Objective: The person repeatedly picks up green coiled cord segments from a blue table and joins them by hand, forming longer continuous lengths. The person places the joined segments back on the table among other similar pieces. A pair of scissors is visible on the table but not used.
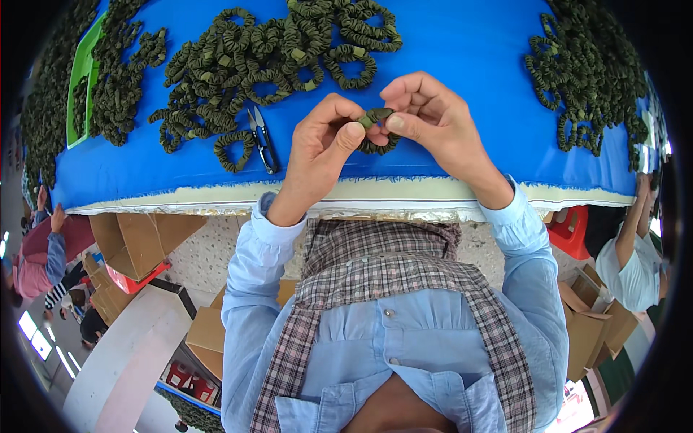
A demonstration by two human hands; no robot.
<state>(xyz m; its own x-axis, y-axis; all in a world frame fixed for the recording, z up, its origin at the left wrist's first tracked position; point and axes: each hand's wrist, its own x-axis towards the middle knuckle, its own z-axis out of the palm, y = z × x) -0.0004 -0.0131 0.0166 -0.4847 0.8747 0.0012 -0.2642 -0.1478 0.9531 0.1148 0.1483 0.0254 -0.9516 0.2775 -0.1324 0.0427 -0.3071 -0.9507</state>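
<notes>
Carefully, we pinched a dark green gathered fabric ring point(377, 116) between the thumb and fingers of our left hand point(321, 144), a smoother stretch of its cloth showing at the fingertips. Our right hand point(439, 124) was close against its other side, thumb at the cloth and index finger raised clear; whether that hand gripped too, we could not tell. The ring was between our hands, above the near part of the blue table cover point(469, 47), its lower loop partly hidden behind our fingers. Just left of our left hand lay the thread snips point(263, 141), blades pointing away from us. Beyond them spread a loose pile of similar rings point(253, 54), and another heap point(588, 76) lay well off to the right. Toward the far left we had a bright green tray point(85, 52), with more rings about it.
</notes>
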